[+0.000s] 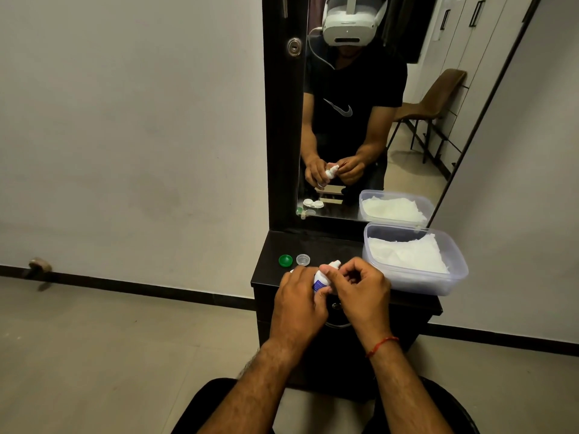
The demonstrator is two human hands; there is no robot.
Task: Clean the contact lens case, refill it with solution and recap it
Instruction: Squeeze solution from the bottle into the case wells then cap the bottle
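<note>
My left hand (297, 296) grips a small white solution bottle (321, 278) with a blue label, held above the dark dresser top (269, 270). My right hand (360, 286) pinches the bottle's upper part near its white cap (335, 264). A green lens-case cap (285, 260) and a clear lens-case cap (303, 260) lie side by side on the dresser top, just beyond my left hand. The lens case itself is hidden behind my hands; the mirror (360, 120) reflects it lying on the dresser.
A clear plastic tub (416, 283) holding white tissues stands at the dresser's right side, close to my right hand. The mirror rises at the back, with a bare wall on the left. A drawer handle sits under my hands. Tiled floor lies below.
</note>
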